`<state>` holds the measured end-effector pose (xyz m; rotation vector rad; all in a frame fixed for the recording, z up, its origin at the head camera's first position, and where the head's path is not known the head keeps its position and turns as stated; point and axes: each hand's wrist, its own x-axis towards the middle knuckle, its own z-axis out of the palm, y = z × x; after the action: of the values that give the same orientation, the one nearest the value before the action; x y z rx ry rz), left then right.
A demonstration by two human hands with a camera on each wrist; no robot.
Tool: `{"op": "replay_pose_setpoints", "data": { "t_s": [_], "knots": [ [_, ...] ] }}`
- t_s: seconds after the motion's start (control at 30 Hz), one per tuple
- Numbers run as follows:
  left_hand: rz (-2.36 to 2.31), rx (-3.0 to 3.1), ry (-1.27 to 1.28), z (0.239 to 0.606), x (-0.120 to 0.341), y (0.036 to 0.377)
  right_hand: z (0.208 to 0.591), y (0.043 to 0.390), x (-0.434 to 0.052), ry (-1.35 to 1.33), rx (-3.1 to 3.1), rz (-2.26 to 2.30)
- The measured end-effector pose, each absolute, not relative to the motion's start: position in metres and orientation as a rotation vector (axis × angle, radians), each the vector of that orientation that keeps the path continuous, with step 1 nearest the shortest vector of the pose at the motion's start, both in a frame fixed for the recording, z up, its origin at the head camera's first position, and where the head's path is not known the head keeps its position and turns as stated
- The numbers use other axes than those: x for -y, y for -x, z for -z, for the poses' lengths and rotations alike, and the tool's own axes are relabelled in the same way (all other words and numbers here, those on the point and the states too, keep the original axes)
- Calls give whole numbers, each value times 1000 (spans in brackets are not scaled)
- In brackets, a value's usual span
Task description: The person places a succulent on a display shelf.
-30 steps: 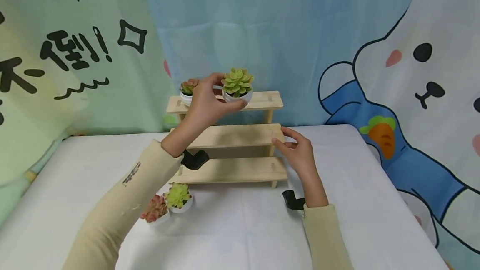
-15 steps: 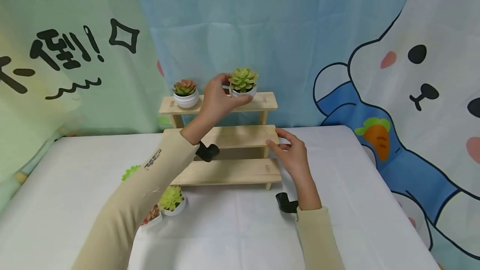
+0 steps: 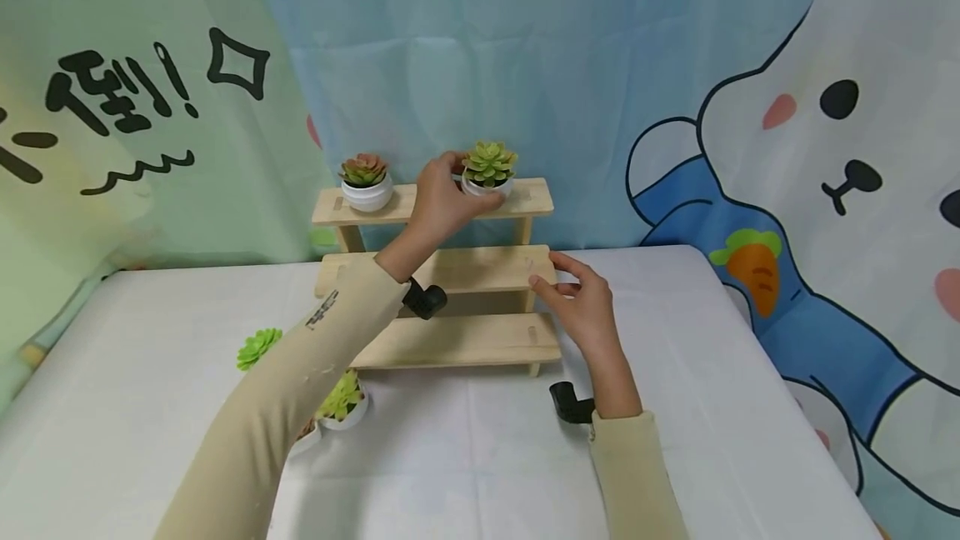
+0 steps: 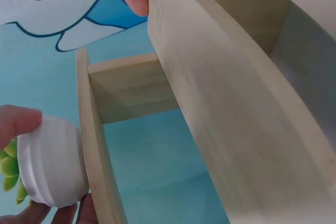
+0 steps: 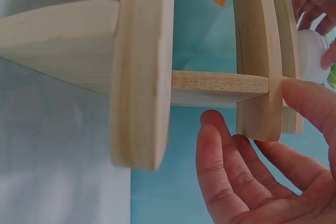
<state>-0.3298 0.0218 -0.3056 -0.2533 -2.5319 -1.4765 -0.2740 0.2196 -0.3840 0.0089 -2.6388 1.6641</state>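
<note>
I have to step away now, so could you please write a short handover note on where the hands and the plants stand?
Left hand: holds the green succulent pot, which looks set on the top shelf of the wooden stand.
Right hand: fingers at the right end of the middle shelf, steadying it.
Done: the reddish succulent pot stands at the top shelf's left end.
Left: middle and bottom shelves bare; a green succulent and two pots wait on the white table, front left, partly hidden by the left sleeve.
</note>
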Motion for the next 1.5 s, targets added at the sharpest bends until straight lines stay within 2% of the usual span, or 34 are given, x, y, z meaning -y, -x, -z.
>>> {"op": "replay_pose_setpoints", "data": {
  "t_s": [0.43, 1.07, 1.27, 1.5],
  "knots": [
    [1518, 2635, 164, 302, -18, 338, 382, 275, -219, -35, 2639, -1664],
    [1567, 2571, 179, 307, -15, 334, 381, 275, -220, -34, 2680, -1632],
    [1593, 2513, 188, 310, 5, 311, 385, 273, -207, -37, 2707, -1628],
    [1681, 2346, 477, 308, 20, 276, 382, 274, -208, 6, 2693, -1591]
  ]
}}
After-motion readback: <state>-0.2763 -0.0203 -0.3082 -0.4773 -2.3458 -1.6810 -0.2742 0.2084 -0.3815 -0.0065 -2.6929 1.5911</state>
